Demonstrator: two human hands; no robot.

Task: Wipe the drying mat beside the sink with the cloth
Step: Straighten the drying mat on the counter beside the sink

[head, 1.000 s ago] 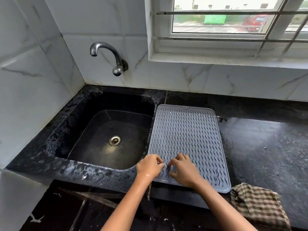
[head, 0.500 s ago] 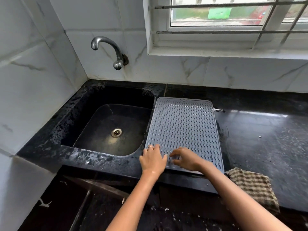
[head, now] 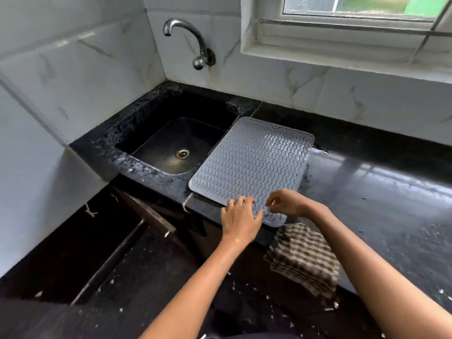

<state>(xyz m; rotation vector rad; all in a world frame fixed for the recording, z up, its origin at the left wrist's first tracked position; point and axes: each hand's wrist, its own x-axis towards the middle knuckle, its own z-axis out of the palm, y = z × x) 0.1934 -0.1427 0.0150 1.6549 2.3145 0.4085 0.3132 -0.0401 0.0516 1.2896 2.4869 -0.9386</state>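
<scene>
The grey ribbed drying mat lies flat on the black counter just right of the sink. My left hand, with a ring on one finger, rests palm down on the mat's near edge, fingers fairly straight. My right hand is over the mat's near right corner with its fingers bent, fingertips at the surface; I see nothing in it. The brown checked cloth lies crumpled at the counter's front edge, partly hanging over it, right below my right forearm. Neither hand touches it.
A metal tap juts from the tiled wall above the sink. The black counter runs on to the right, wet and speckled. A window sill sits above the counter. Dark cabinet fronts stand below the counter edge.
The view has swung left and tilted. Both hands slid right along the mat's near edge toward its right corner. My left hand's fingers went from curled to flat.
</scene>
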